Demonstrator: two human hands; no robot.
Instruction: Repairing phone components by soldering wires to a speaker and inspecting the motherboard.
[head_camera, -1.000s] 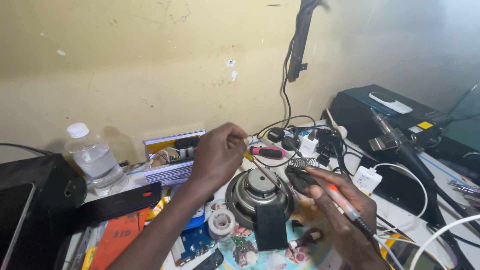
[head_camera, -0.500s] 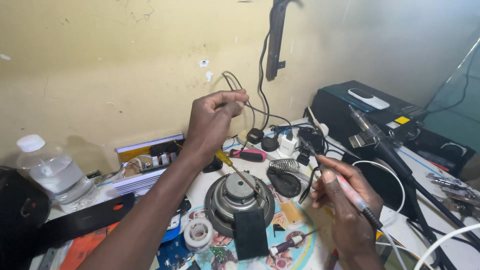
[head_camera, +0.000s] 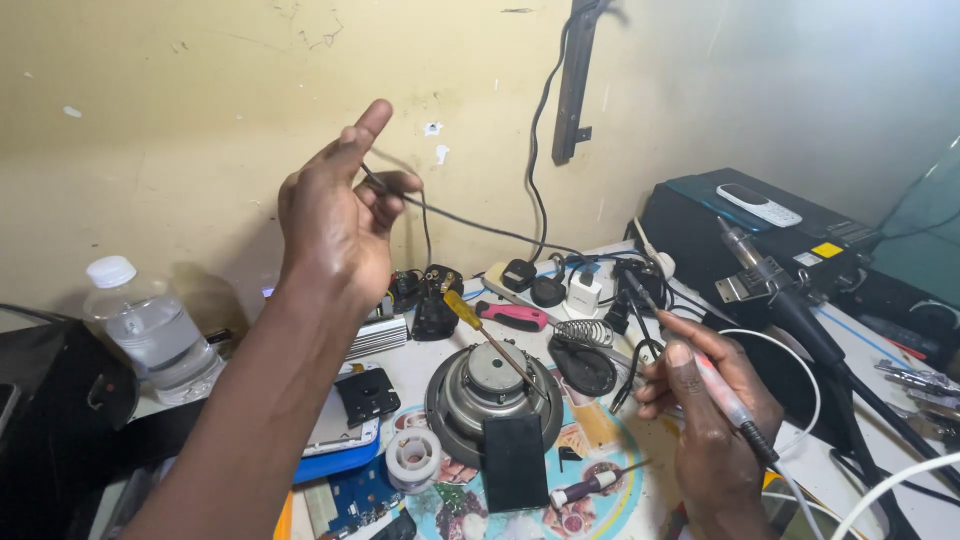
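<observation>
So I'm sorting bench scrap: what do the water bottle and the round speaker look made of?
The water bottle looks like clear, glossy plastic with a white cap. The round speaker looks metal: grey frame and shiny magnet back, though part may be painted.

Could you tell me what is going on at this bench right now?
A person sits at a cluttered table. The left hand is raised, pinching a thin dark wire. The right hand holds a soldering iron like a pen beside a speaker lying magnet up, with a screwdriver across it.
</observation>
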